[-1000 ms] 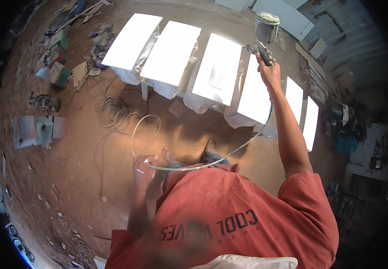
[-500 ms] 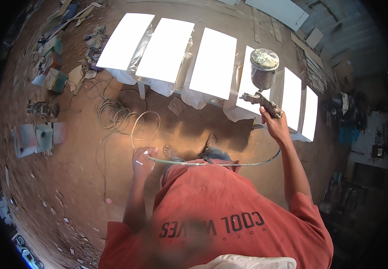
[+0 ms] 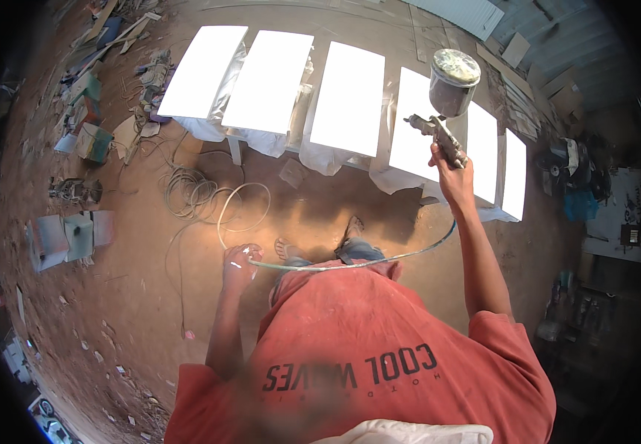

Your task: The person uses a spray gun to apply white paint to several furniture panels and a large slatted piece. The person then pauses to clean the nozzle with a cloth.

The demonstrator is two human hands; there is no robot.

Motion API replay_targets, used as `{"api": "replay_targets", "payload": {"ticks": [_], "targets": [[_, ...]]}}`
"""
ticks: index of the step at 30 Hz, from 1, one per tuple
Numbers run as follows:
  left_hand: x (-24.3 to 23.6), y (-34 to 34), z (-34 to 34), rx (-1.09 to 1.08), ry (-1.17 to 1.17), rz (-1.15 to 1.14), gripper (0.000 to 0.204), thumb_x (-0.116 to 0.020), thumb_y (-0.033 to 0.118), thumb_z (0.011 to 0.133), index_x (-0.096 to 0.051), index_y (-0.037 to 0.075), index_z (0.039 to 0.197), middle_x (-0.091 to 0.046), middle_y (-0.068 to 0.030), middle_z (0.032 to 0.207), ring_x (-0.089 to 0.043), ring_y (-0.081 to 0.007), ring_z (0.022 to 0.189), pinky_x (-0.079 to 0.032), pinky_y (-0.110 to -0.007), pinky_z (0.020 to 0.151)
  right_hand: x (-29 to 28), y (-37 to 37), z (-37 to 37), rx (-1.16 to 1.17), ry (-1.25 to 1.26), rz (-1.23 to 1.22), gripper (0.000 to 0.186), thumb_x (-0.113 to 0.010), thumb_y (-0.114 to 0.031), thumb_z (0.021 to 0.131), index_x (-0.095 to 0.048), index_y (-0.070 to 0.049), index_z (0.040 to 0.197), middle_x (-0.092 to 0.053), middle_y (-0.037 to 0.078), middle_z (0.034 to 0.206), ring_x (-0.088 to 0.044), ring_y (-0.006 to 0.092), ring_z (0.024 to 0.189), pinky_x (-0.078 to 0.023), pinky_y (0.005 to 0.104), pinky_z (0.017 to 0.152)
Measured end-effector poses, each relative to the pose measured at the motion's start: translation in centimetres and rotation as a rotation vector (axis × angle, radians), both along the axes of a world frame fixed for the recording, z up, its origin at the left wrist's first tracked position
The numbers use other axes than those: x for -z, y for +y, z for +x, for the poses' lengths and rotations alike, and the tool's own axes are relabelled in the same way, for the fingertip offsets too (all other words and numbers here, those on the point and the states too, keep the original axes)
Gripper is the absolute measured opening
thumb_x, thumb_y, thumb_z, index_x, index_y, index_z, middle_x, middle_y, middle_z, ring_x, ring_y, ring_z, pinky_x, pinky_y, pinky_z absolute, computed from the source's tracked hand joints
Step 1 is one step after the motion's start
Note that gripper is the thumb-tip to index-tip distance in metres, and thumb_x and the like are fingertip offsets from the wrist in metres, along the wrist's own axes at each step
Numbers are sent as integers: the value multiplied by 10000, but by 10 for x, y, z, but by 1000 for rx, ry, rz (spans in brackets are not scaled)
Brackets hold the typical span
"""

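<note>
The right hand wraps a cup-topped spray gun, raised before the row of white panels; the left hand is closed around the hose. I'd keep the gun square to the panels, strokes even, and that hose slack but clear.

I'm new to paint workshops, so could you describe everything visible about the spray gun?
The spray gun looks metallic, with pale stains. Above it sits a dark, rounded cup, slightly tilted, capped by a paint-smeared whitish lid. The nozzle points toward the picture's left. The person's right grip holds the handle, seen against the white panels. A hose rises toward it, but the join is hidden.
</note>
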State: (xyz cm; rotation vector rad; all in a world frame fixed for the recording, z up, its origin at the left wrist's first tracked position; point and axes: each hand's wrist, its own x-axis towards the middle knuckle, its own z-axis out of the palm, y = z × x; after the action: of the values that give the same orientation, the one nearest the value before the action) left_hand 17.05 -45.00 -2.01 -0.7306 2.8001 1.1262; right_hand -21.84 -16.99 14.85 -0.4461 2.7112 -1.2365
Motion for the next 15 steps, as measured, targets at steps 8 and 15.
{"api": "replay_targets", "payload": {"ticks": [8, 15], "targets": [[-45, 74, -105, 130, 228, 781, 361, -454, 243, 1070, -594, 23, 1318, -684, -146, 1191, -633, -293, 1108, -457, -353, 1009, -2, -42, 81, -87, -470, -349, 406, -691, -390, 956, -688, -21, 1128, -665, 21, 794, -424, 35, 491, -319, 223, 434], [-67, 163, -189, -313, 400, 1822, 372, -375, 277, 1104, -525, 32, 1341, -623, -57, 1203, -577, -174, 1124, -462, -351, 981, 21, -89, 103, -49, -498, -478, 415, -713, -418, 936, -695, -25, 1069, -651, 34, 762, -431, 38, 476, -316, 220, 423]]}}
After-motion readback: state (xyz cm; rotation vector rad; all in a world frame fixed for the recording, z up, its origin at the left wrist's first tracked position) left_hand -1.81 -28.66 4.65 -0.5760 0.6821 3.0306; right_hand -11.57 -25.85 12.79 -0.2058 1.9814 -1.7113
